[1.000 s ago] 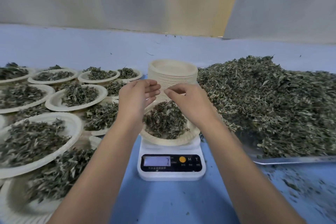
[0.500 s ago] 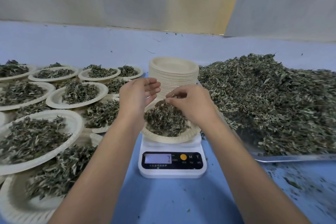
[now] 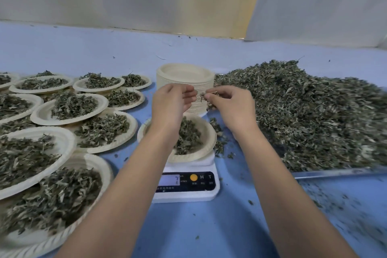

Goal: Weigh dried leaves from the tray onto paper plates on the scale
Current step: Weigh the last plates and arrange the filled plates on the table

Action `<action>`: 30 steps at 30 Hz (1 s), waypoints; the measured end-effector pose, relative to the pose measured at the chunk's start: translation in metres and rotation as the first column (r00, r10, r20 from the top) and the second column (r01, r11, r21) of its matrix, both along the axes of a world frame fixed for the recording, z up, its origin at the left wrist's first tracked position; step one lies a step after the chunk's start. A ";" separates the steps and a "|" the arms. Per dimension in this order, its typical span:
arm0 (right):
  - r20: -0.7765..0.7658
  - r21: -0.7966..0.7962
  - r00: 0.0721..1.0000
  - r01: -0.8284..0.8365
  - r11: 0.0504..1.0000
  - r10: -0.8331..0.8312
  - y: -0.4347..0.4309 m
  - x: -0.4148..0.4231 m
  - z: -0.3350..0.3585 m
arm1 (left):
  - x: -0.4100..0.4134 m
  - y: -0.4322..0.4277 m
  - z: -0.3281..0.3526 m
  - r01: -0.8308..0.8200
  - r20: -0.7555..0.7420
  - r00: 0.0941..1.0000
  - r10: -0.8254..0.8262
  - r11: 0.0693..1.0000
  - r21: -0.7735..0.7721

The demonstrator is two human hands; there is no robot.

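Observation:
A white digital scale (image 3: 186,186) sits in the middle of the blue table, with a paper plate (image 3: 206,134) of dried leaves on it. My right hand (image 3: 230,107) hovers above the plate's far right rim and pinches a small clump of dried leaves (image 3: 210,98). My left hand (image 3: 171,104) hangs above the plate's left side, fingers loosely curled, palm toward the right hand, holding nothing that I can see. A big heap of dried leaves (image 3: 310,111) fills the metal tray (image 3: 335,173) on the right.
A tall stack of unused paper plates (image 3: 185,77) stands just behind the scale. Several filled paper plates (image 3: 69,109) cover the table's left side. Loose leaf crumbs (image 3: 219,144) lie between scale and tray. A pale wall runs along the back.
My right hand has lifted off the leaves on the plate and shifted right with a pinch of leaves. The left hand rose slightly. The view has tilted a little.

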State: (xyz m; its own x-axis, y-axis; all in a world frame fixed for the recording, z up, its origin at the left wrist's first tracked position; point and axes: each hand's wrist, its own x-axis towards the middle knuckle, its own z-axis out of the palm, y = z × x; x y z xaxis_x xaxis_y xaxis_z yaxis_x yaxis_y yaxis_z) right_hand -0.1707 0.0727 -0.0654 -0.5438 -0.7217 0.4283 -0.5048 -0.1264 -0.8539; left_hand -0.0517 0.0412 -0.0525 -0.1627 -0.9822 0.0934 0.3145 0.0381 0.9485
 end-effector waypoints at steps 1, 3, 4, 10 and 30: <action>0.008 0.023 1.000 0.025 0.999 -0.026 0.002 -0.006 -0.002 | -0.008 0.002 0.001 0.024 0.014 1.000 -0.023 1.000 -0.008; 0.016 0.063 0.995 0.093 0.994 -0.094 0.007 -0.022 -0.005 | -0.022 0.005 0.002 0.068 0.036 0.997 -0.067 0.998 -0.011; 0.015 0.076 0.991 0.130 0.989 -0.131 0.010 -0.030 -0.006 | -0.028 0.007 0.002 0.086 0.041 0.996 -0.085 0.996 -0.009; -0.047 0.160 0.940 0.342 0.926 -0.338 0.026 -0.068 -0.019 | -0.051 0.019 -0.005 0.120 0.009 0.993 -0.120 0.992 0.025; 0.056 0.033 0.994 0.094 0.995 -0.096 0.005 -0.018 -0.016 | -0.015 0.003 0.001 0.029 -0.012 1.000 -0.029 1.000 0.010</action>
State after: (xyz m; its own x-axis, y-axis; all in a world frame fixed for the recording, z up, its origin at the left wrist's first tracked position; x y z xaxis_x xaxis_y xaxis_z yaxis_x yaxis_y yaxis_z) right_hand -0.1886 0.0780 -0.0817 -0.6337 -0.6778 0.3730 -0.4634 -0.0535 -0.8845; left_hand -0.0665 0.0438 -0.0515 -0.1902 -0.9780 0.0860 0.3265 0.0196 0.9450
